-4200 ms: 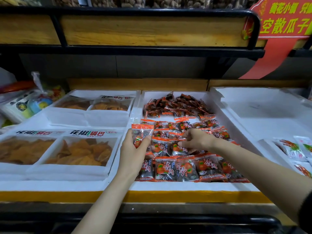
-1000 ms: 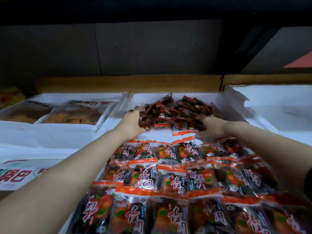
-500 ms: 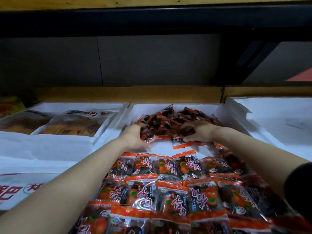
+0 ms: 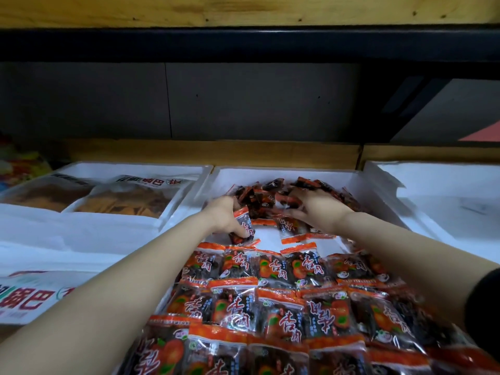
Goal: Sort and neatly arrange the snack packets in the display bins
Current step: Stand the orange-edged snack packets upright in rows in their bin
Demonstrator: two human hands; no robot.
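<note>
Orange-and-dark snack packets fill the middle white bin (image 4: 216, 174). Near me they lie in neat rows (image 4: 270, 301); at the back they form a loose heap (image 4: 259, 197). My left hand (image 4: 224, 220) is at the heap's left side and pinches one packet (image 4: 244, 226) between thumb and fingers, holding it upright. On the right part of the heap, my right hand (image 4: 316, 209) rests with fingers spread over several packets. One loose packet (image 4: 290, 228) lies just below that hand on the bare white floor of the bin.
The left bin (image 4: 135, 169) holds large bags of golden chips (image 4: 127, 201); another such bag (image 4: 29, 296) lies nearer me. A white bin (image 4: 433, 190) stands at the right. A dark shelf rail (image 4: 243, 44) and wooden board hang overhead.
My left hand has pulled back from the heap with one packet in its fingers. My right hand has shifted slightly over the heap. The camera has leaned in since the oldest frame.
</note>
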